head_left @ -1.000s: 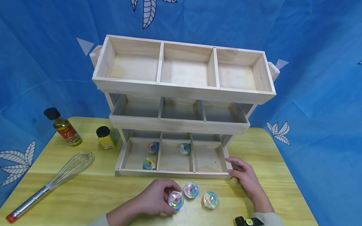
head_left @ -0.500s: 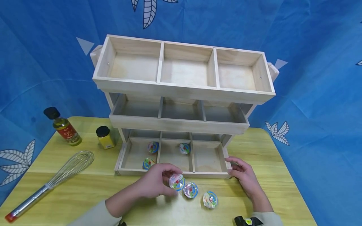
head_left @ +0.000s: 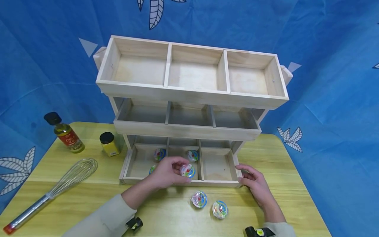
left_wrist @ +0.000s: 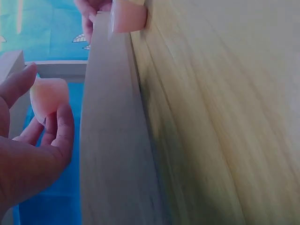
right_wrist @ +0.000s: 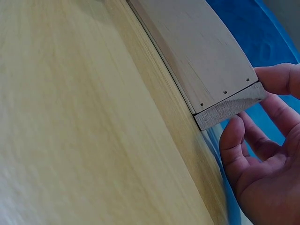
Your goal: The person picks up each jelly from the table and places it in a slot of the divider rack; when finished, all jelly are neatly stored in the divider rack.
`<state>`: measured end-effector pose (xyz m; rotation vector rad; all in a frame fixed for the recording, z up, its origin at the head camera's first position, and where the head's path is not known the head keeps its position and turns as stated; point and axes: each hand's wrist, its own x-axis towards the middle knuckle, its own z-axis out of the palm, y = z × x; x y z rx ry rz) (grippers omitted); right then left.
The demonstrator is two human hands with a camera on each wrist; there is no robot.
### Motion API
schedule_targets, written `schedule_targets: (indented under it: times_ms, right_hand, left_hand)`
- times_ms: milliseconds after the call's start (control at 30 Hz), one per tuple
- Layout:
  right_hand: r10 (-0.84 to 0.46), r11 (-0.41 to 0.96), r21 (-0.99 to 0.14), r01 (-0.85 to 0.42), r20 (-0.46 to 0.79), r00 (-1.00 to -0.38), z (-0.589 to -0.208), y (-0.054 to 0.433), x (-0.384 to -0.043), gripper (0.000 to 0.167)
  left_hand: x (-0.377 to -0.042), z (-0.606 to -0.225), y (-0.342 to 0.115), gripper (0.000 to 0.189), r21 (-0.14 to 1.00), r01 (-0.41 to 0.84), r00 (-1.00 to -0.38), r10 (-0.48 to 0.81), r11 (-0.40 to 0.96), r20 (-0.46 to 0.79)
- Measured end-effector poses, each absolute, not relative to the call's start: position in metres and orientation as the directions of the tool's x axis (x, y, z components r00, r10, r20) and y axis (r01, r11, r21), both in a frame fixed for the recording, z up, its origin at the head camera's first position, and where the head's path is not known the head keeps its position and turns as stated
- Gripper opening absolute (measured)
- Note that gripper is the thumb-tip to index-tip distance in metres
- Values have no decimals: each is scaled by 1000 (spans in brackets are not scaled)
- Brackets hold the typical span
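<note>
My left hand [head_left: 168,171] pinches a small jelly cup [head_left: 188,171] between thumb and fingers, over the front of the bottom tier's middle compartment. The left wrist view shows the jelly cup's pinkish body [left_wrist: 50,96]. My right hand [head_left: 254,184] grips the front right corner of the wooden rack's bottom tier [head_left: 219,182], fingers curled at its end. One jelly cup [head_left: 193,155] lies at the back of the middle compartment. In the left compartment lie another jelly cup [head_left: 160,154] and one partly hidden by my left hand. Two jelly cups [head_left: 199,199] [head_left: 220,209] stand on the table before the rack.
The rack's middle tier [head_left: 189,130] and top tier [head_left: 192,92] overhang the bottom one. To the left are an oil bottle [head_left: 68,136], a yellow jar with a black lid [head_left: 109,144] and a whisk [head_left: 59,187]. A blue cloth [head_left: 325,82] hangs behind.
My left hand has lifted the jelly cup off the table and carried it forward over the bottom tier's front board into the middle compartment's space. My right hand has stayed at the corner.
</note>
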<state>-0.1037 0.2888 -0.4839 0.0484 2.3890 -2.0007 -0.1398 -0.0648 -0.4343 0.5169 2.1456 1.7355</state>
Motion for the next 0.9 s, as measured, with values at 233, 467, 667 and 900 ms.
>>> schedule_targets:
  times_ms: [233, 467, 667, 900]
  right_hand:
    - [16, 183, -982, 39, -37, -999, -484, 289, -103, 41]
    - [9, 181, -983, 34, -33, -999, -484, 288, -103, 40]
    - [11, 184, -983, 18, -16, -1000, -484, 287, -102, 39]
    - [16, 177, -984, 27, -25, -1000, -484, 287, -103, 40]
  left_hand:
    - [-153, -443, -52, 50, 968, 63, -899, 436, 243, -51]
    - [-160, -450, -45, 54, 947, 61, -901, 426, 317, -84]
    - [-160, -455, -40, 55, 941, 64, -907, 412, 332, -84]
    - [-163, -457, -37, 55, 909, 75, -902, 417, 409, -113]
